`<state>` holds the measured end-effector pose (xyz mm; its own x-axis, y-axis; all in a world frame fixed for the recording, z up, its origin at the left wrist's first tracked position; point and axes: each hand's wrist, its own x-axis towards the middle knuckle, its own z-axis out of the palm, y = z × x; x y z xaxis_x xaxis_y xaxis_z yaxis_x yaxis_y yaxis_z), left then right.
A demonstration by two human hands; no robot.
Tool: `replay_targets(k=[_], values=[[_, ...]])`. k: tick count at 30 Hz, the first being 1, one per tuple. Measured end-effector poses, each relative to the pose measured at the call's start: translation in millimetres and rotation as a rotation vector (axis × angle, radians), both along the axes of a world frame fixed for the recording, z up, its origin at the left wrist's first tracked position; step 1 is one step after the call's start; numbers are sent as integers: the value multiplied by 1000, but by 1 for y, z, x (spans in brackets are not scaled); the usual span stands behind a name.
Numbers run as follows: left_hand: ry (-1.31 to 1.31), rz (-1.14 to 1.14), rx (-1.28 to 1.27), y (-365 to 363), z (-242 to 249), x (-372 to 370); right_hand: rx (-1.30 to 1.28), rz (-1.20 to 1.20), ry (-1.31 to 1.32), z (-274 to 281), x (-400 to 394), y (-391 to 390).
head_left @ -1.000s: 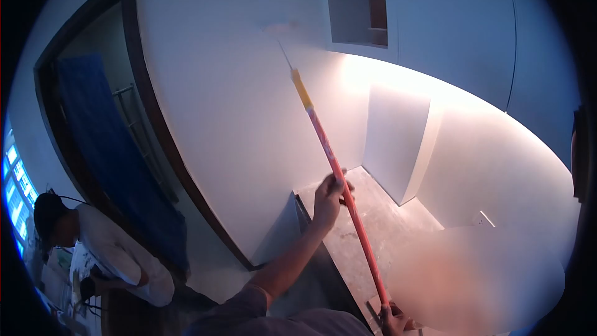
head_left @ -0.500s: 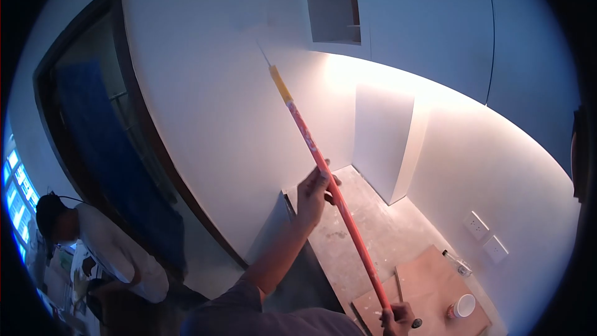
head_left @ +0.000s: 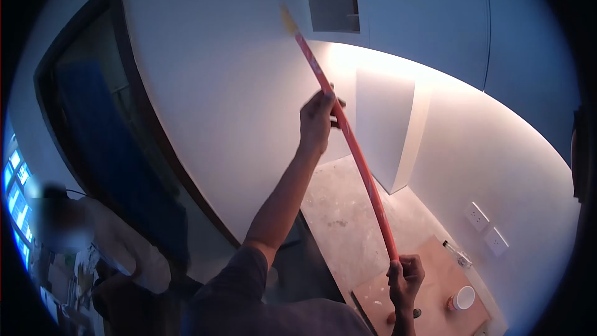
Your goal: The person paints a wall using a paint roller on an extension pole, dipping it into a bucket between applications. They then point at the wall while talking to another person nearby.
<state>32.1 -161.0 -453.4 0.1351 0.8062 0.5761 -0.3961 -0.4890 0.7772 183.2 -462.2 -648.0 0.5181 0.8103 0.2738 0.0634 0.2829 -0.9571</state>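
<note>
A long red pole (head_left: 362, 162) with a yellow end section slants up and leftward in front of the white wall. My left hand (head_left: 320, 112) is closed around its upper part. Near the lower end, my right hand (head_left: 407, 274) grips it with fingers wrapped round. Motion blurs the yellow top, and whatever is fixed there is too faint to make out. Below the pole lies a pale, stained countertop (head_left: 339, 211) with reddish-brown boards (head_left: 429, 267) on it.
A paper cup (head_left: 461, 299) and a small clear bottle (head_left: 459, 254) stand on or beside the boards. White sockets (head_left: 477, 216) are on the right wall. Cabinets (head_left: 429, 12) overhang the counter. Another person (head_left: 127, 242) is at lower left, near a dark-framed doorway (head_left: 130, 56).
Both my hands have moved upward with the pole, and its yellow end is now higher and slightly further right. The other person has shifted slightly.
</note>
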Motion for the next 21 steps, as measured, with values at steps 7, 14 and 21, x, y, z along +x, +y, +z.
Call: replay_targets(k=[7, 14, 21], values=[[125, 15, -95, -28, -83, -33, -127, 15, 5, -72, 12, -42], [224, -144, -397, -103, -233, -54, -615, -19, -69, -162, 3, -158], [377, -81, -600, -136, -354, -58, -746, 10, -8, -189, 2, -199]])
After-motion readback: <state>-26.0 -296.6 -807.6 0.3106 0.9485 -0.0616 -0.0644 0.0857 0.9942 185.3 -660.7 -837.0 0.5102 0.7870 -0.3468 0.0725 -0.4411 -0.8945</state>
